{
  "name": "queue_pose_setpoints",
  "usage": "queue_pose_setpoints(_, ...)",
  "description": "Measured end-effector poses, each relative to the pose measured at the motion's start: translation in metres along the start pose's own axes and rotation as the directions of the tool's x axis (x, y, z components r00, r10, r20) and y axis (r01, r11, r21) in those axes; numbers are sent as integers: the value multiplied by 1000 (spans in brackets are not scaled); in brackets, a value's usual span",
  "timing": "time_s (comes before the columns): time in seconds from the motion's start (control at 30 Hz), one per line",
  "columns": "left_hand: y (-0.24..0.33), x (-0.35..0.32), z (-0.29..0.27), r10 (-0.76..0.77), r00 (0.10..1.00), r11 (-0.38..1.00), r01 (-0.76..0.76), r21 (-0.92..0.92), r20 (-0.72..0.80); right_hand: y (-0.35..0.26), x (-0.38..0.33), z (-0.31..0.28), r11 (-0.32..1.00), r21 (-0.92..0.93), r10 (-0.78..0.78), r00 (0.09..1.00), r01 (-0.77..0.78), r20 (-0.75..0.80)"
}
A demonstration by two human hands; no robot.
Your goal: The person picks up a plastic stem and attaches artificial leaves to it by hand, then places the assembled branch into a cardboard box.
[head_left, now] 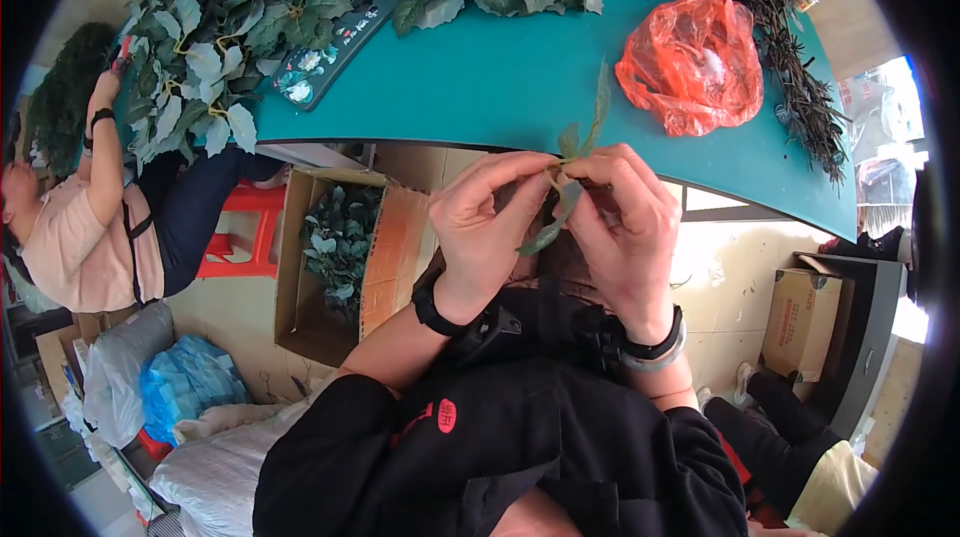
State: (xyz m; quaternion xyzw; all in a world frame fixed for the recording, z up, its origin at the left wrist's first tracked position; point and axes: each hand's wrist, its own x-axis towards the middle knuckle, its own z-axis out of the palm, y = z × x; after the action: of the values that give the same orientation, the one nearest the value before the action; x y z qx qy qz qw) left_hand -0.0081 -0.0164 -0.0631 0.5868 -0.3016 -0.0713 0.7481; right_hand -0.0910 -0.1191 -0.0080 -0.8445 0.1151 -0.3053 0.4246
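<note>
My left hand [482,227] and my right hand [625,227] meet in front of my chest, fingertips pinched together on a small artificial leaf sprig [572,142]. One thin green leaf stands up above my fingers and another hangs down between my palms. Both wrists wear dark bands. The hands are just in front of the near edge of the teal table [500,77].
A pile of artificial green leaves [230,27] covers the table's left and far side. A red plastic bag [690,57] and dark stems [790,37] lie at right. An open cardboard box [340,247] with leaves stands on the floor. Another person [90,227] sits at left.
</note>
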Motion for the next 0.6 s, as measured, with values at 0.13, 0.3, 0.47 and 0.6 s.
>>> queue_pose_setpoints(0.13, -2, -1, 0, 50, 998, 998, -49, -24, 28, 1, -2, 2, 999, 35, 15, 1000, -14, -16)
queue_pose_setpoints(0.3, -4, 1, 1, 56, 998, 995, -53, -88, 37, 2, -3, 0, 1000, 9, -20, 1000, 20, 5)
queue_pose_setpoints(0.47, -9, 9, -7, -116, 982, 943, 155, -295, 146, 1, -3, 1, 999, 46, 12, 1000, -13, 12)
queue_pose_setpoints(0.6, -7, 7, -12, -320, 917, 775, 397, -492, 236, 2, -2, 1, 999, 28, -20, 1000, 20, 4)
